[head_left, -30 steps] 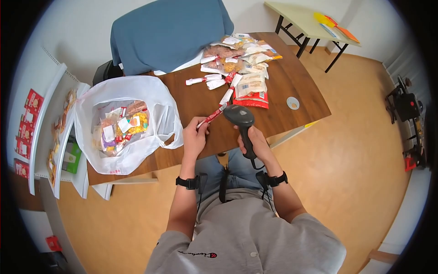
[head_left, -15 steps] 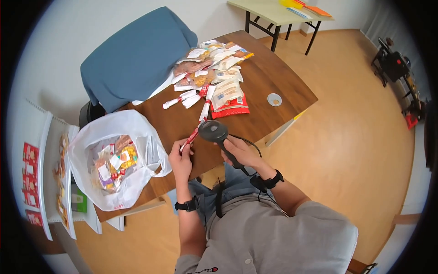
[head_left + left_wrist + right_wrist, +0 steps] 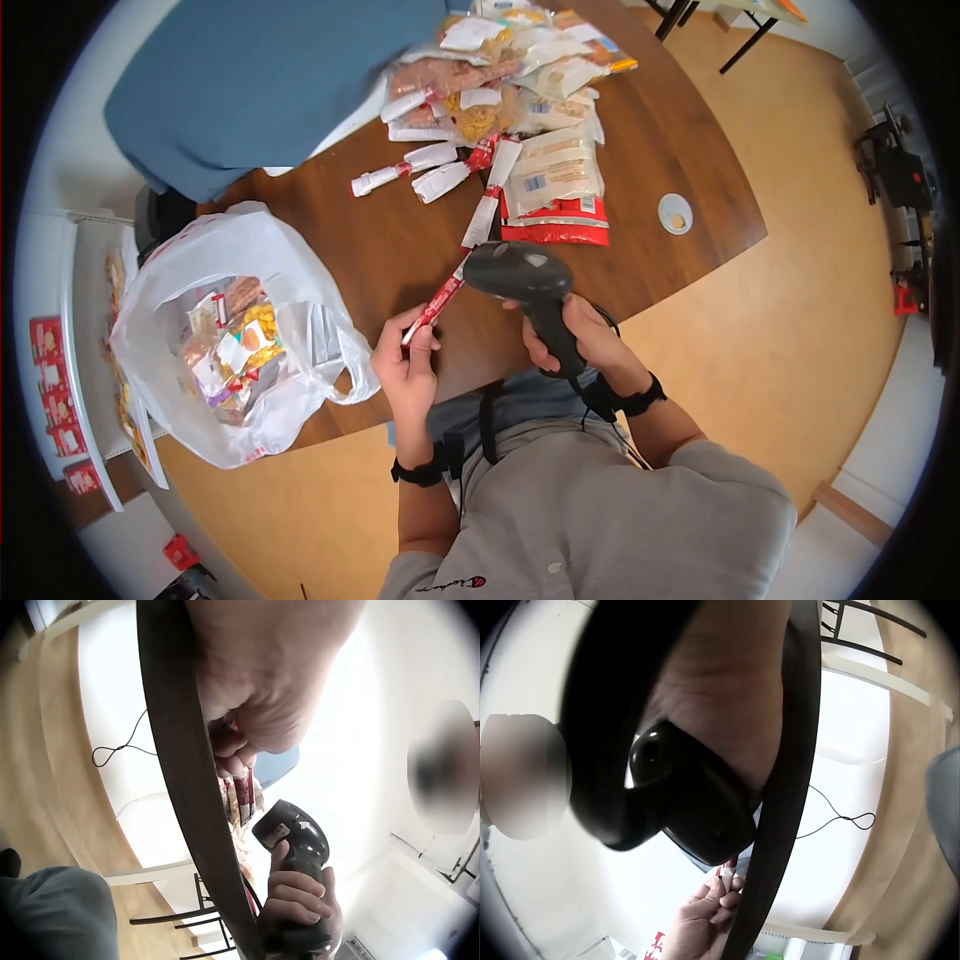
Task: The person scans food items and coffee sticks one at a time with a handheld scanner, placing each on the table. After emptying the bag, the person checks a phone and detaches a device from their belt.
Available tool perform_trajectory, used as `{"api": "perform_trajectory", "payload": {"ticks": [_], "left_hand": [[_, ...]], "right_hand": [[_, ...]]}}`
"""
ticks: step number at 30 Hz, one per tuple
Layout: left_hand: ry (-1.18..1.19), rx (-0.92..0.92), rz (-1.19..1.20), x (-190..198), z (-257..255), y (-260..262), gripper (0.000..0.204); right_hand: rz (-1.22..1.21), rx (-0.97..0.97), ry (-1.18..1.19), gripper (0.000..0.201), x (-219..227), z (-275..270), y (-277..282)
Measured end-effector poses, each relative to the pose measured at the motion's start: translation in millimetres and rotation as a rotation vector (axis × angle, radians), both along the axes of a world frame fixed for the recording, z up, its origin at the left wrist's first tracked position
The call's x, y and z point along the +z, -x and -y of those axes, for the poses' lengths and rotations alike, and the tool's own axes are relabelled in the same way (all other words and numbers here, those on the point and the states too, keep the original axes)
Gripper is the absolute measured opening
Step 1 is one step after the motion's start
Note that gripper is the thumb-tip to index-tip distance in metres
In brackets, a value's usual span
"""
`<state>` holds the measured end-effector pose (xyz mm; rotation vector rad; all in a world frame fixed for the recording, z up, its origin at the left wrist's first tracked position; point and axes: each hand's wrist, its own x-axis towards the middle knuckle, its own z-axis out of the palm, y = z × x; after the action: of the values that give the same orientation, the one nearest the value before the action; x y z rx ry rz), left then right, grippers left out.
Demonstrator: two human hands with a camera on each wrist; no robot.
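Observation:
My left hand [image 3: 407, 372] pinches one end of a slim red stick packet [image 3: 436, 307] with a white tip, its far end overlapped by the scanner head in the head view. The right hand [image 3: 597, 345] grips the handle of a black handheld barcode scanner [image 3: 520, 268], whose head points toward the packet. In the left wrist view the scanner [image 3: 300, 834] faces the packet [image 3: 243, 791] at short range. Beyond the hands lie several white and red stick packets [image 3: 440, 178] and a heap of clear and beige snack bags [image 3: 550, 165].
An open white plastic bag [image 3: 300, 400] of mixed snacks stands at the left of the wooden table [image 3: 660, 130]. A blue cloth [image 3: 250, 90] covers something at the back. A round cable-hole cover [image 3: 676, 214] sits at right. Shelves with red boxes [image 3: 62, 400] stand at far left.
The head view has shifted and come closer to the table. The stick packet and scanner stay close together, both still held; the scanner head now overlaps the packet's far end.

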<state>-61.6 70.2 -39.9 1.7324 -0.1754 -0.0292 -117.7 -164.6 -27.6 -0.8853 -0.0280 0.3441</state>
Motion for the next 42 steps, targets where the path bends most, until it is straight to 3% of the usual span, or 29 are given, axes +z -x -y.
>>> {"api": "perform_trajectory", "payload": {"ticks": [12, 13, 16, 19, 22, 25, 26, 28, 30, 31, 32, 33, 35, 38, 39, 40, 41, 42], "left_hand": [[-0.106, -0.004, -0.023, 7, 0, -4, 0.018], [-0.12, -0.01, 0.014, 7, 0, -4, 0.018], [-0.097, 0.006, 0.021, 6, -2, -4, 0.018], [-0.024, 0.013, -0.022, -5, -3, 0, 0.019], [-0.013, 0.006, 0.088, 1, -4, 11, 0.019], [-0.105, 0.134, 0.112, 26, -20, 40, 0.022], [-0.133, 0.254, 0.091, 39, -29, 50, 0.023], [-0.068, 0.387, 0.261, 45, -65, 53, 0.02], [-0.16, 0.628, 0.376, 54, -110, 36, 0.019], [-0.418, 0.686, 0.422, 58, -144, 25, 0.02], [-0.472, 0.73, 0.362, 71, -162, 9, 0.024], [-0.587, 0.693, 0.461, 76, -176, -7, 0.027], [-1.208, 0.833, 0.8, 87, -189, -30, 0.029], [-1.014, 0.757, 0.828, 98, -146, -48, 0.031], [-0.662, 0.562, 0.599, 95, -114, -51, 0.031], [-0.564, 0.424, 0.592, 82, -80, -56, 0.027], [-0.701, 0.304, 0.589, 83, -35, -52, 0.023], [-0.568, 0.16, 0.495, 75, 5, -50, 0.021]], "right_hand": [[-0.168, -0.01, -0.019, 0.084, 8, 1, -2], [-0.155, 0.048, -0.046, 0.084, 6, -1, -3], [-0.066, -0.069, 0.044, 0.086, 3, -8, -1], [0.004, -0.059, 0.061, 0.084, -1, -6, 1], [0.08, -0.059, -0.013, 0.078, -9, -7, 4], [0.121, -0.077, -0.092, 0.072, -12, -6, 8], [0.116, -0.048, -0.117, 0.071, -13, -6, 8], [0.099, -0.019, -0.147, 0.068, -11, -4, 7], [0.142, -0.027, -0.119, 0.067, -10, -3, 7], [0.177, -0.007, -0.095, 0.067, -9, -2, 5], [0.19, -0.006, -0.08, 0.065, -8, -2, 5], [0.194, -0.007, -0.085, 0.065, -9, -1, 6], [0.215, 0.012, -0.071, 0.064, -11, -1, 6], [0.228, 0.008, -0.011, 0.068, -14, 0, 6], [0.228, -0.015, -0.017, 0.068, -14, -1, 8], [0.242, -0.057, -0.025, 0.068, -13, -3, 10], [0.257, -0.094, -0.027, 0.069, -11, -3, 11], [0.259, -0.104, -0.02, 0.069, -13, -5, 14]]}}
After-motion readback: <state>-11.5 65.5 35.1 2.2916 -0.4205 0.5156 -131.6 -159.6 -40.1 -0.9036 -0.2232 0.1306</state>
